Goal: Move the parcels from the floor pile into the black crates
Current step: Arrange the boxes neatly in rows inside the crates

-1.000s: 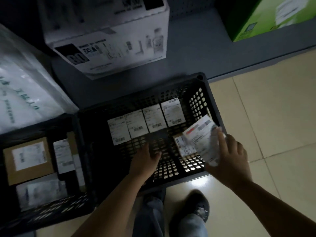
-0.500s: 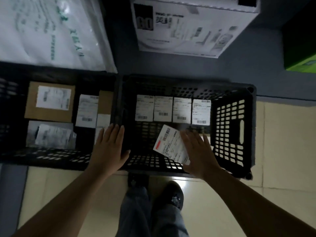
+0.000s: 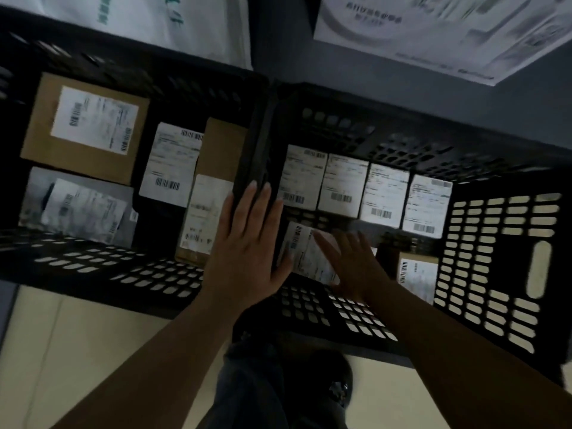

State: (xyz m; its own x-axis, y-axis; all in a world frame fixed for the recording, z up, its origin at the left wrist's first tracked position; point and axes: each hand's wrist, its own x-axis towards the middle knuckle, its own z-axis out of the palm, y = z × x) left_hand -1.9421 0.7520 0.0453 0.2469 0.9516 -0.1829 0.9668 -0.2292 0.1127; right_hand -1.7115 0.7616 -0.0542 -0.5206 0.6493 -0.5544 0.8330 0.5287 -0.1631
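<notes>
Here, the left black perforated plastic crate holds brown cardboard parcels. The left hand, fingers straight, has advanced from the near rim to lie over the divide between crates. In the right black crate, the right hand, fingers spread, now apparently presses the white labelled parcel flatter and farther left than before.
</notes>
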